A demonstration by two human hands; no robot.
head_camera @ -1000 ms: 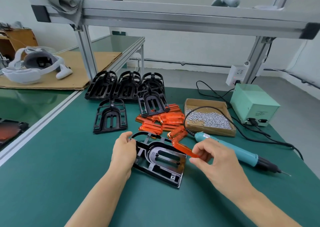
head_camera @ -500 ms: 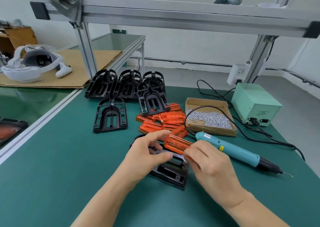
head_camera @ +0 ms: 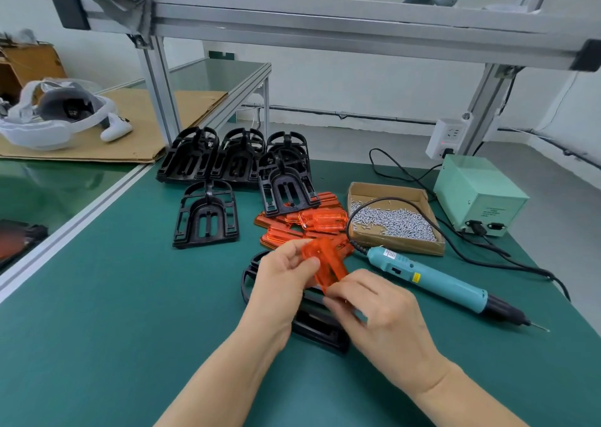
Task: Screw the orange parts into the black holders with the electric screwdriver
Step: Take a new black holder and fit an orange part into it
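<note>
Both hands hold one translucent orange part above a black holder that lies flat on the green table. My left hand pinches the part's upper end. My right hand grips its lower end. The hands hide most of the holder. The teal electric screwdriver lies on the table right of the hands, tip pointing right. A pile of orange parts sits just behind the hands. Several more black holders stand at the back, and one lies alone on the left.
A cardboard box of screws sits behind the screwdriver. A green power supply with cables stands at the right rear. An aluminium frame beam crosses overhead. A white headset rests on cardboard on the left bench.
The orange part has been turned and lifted between both hands; my left hand left the holder and now pinches the part's upper end.
</note>
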